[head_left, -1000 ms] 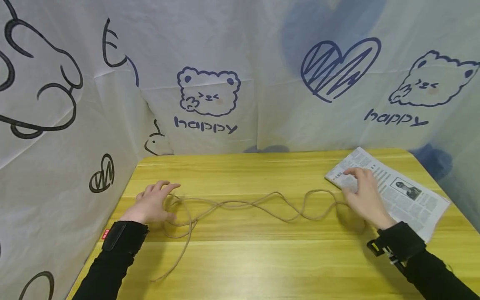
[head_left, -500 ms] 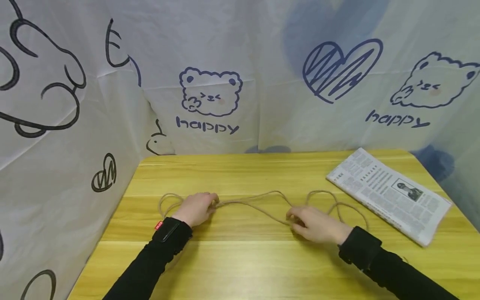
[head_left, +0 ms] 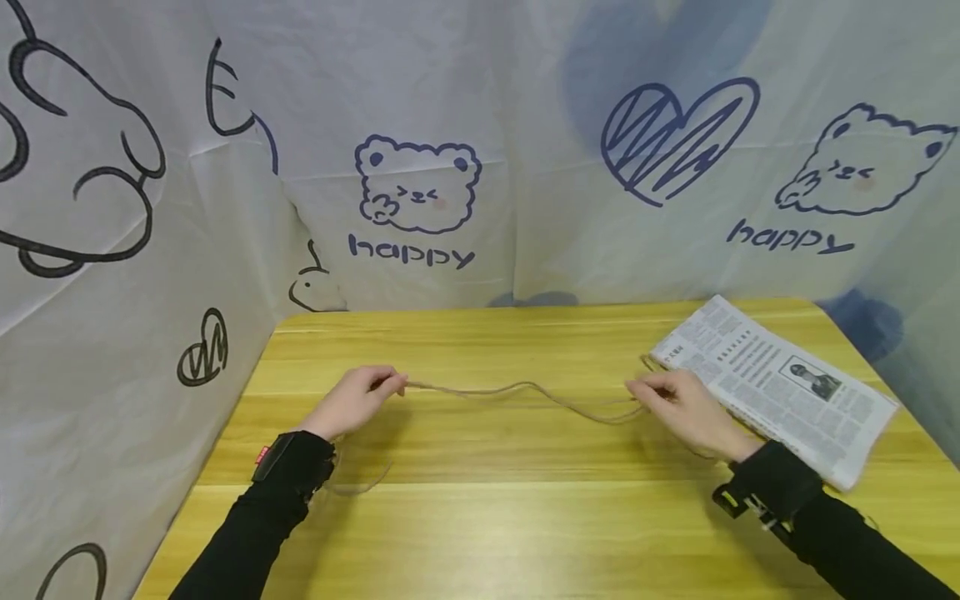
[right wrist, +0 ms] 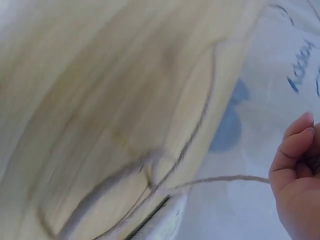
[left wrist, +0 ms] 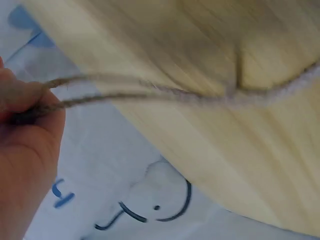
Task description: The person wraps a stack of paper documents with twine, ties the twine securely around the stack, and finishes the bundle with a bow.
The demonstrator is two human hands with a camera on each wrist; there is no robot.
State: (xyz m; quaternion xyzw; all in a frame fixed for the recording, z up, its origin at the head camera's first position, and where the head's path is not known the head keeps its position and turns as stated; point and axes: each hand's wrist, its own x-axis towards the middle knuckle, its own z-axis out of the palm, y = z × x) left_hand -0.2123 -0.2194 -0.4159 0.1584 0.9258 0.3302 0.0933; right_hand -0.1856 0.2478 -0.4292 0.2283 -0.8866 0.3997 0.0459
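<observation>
A thin tan twine (head_left: 525, 385) stretches in a slack, wavy line between the two hands. My left hand (head_left: 351, 403) pinches it between thumb and fingers at the left of the table. Two strands of the twine (left wrist: 125, 96) run out from the left hand (left wrist: 30, 150) in the left wrist view. On the right, my right hand (head_left: 693, 412) grips the other part with curled fingers, in front of the newspaper. A strand leads from the right hand (right wrist: 297, 175) to crossing loops of twine (right wrist: 197, 127) in the right wrist view. A loose tail hangs below the left wrist.
A folded newspaper (head_left: 780, 383) lies at the table's right side, close behind the right hand. The yellow wood-grain table (head_left: 510, 525) meets a white cloth backdrop (head_left: 540, 217) with drawn bears and hearts at the back and left.
The hands came inward from the two ends, took hold of the twine, then moved apart again with it. Twine that lay spread on the table now runs between them.
</observation>
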